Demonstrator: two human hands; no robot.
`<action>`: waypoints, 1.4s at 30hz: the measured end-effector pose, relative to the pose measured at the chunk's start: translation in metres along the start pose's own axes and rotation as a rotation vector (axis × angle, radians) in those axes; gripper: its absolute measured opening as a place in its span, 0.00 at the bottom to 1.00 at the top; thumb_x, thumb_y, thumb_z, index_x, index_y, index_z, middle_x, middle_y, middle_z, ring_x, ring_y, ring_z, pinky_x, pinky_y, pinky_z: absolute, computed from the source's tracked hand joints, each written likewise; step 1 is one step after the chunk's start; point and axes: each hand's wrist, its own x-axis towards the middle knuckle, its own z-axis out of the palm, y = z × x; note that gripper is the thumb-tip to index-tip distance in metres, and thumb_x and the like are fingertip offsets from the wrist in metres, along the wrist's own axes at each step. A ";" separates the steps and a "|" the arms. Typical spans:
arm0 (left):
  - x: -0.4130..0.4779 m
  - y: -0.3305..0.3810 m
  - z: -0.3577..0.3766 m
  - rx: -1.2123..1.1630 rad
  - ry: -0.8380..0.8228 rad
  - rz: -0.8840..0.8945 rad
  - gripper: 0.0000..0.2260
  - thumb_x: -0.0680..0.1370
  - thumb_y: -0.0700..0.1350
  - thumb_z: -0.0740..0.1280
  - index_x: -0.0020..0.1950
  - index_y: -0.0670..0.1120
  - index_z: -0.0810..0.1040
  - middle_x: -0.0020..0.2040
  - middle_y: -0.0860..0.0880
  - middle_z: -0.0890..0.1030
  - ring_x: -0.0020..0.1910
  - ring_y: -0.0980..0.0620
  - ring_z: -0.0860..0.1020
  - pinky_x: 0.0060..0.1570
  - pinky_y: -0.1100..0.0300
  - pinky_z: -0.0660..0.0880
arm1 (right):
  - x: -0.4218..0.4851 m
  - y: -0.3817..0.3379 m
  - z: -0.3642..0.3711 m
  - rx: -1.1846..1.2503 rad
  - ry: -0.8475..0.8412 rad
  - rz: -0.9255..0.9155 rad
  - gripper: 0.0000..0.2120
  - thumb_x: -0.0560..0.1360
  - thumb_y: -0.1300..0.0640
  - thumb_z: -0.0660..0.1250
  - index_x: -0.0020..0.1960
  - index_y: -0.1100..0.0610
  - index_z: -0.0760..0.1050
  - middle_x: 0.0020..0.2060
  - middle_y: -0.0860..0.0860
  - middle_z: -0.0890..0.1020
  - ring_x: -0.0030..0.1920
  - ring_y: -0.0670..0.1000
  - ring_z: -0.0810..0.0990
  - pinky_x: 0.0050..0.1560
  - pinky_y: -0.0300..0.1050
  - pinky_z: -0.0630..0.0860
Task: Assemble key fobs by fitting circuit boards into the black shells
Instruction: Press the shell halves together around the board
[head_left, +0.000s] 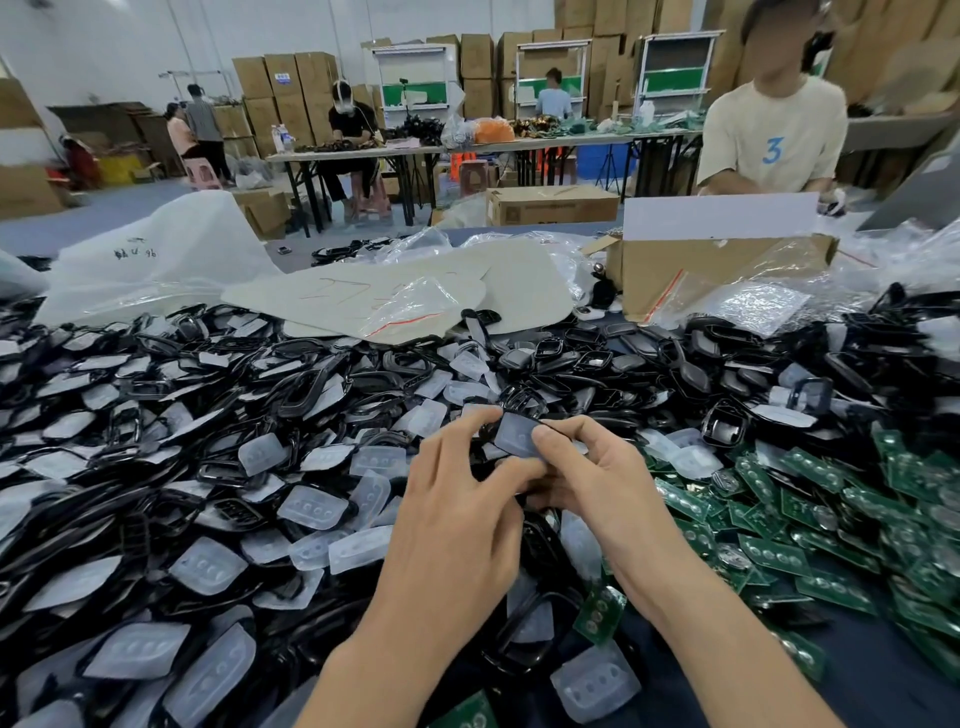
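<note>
While they're working above the heaped bench (878, 670), the left hand (457, 499) and right hand (587, 478) are both pinching one black shell (517, 439), grip clamped on its edges, with a cloudy pad facing up. Fingers are hiding its lower half. Green circuit boards (810, 525) are lying just right.

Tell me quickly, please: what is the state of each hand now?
Left hand: closed, pinching a black shell.
Right hand: closed, pinching the same black shell.
</note>
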 end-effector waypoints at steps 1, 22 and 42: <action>-0.001 0.001 0.000 -0.002 -0.012 0.011 0.14 0.77 0.43 0.59 0.59 0.55 0.77 0.70 0.48 0.67 0.70 0.48 0.67 0.60 0.52 0.75 | 0.000 0.000 0.000 0.003 0.001 0.006 0.05 0.81 0.57 0.67 0.49 0.58 0.78 0.43 0.59 0.87 0.43 0.54 0.87 0.40 0.42 0.81; 0.004 -0.019 -0.010 0.077 0.140 -0.159 0.14 0.77 0.38 0.64 0.59 0.51 0.79 0.61 0.49 0.72 0.54 0.50 0.71 0.42 0.55 0.77 | -0.001 -0.003 0.002 -0.073 -0.024 0.002 0.07 0.83 0.58 0.64 0.55 0.62 0.75 0.40 0.58 0.88 0.37 0.52 0.85 0.38 0.40 0.81; 0.012 -0.013 -0.011 -0.717 0.069 -0.602 0.05 0.82 0.53 0.64 0.53 0.61 0.79 0.44 0.59 0.82 0.41 0.59 0.79 0.41 0.63 0.76 | 0.001 0.003 0.003 -0.084 -0.095 -0.029 0.07 0.82 0.58 0.65 0.55 0.61 0.77 0.39 0.58 0.87 0.35 0.51 0.85 0.36 0.39 0.79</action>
